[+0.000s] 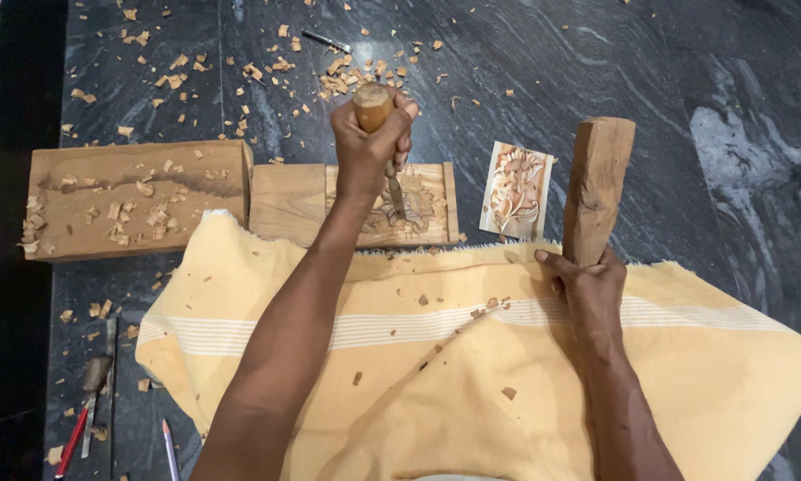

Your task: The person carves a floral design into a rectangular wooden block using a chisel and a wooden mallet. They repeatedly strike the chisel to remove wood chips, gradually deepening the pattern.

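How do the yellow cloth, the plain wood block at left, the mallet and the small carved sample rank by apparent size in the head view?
1. Yellow cloth
2. Wood block
3. Mallet, raised nearer the camera, so its rank is unsure
4. Carved sample

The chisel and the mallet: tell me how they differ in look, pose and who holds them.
The chisel has a rounded handle and a thin blade; the mallet is a thick squared wooden block. The left hand holds the chisel, blade down on the carved panel; the right hand holds the mallet upright, off the panel. Both have wood in them and are gripped.
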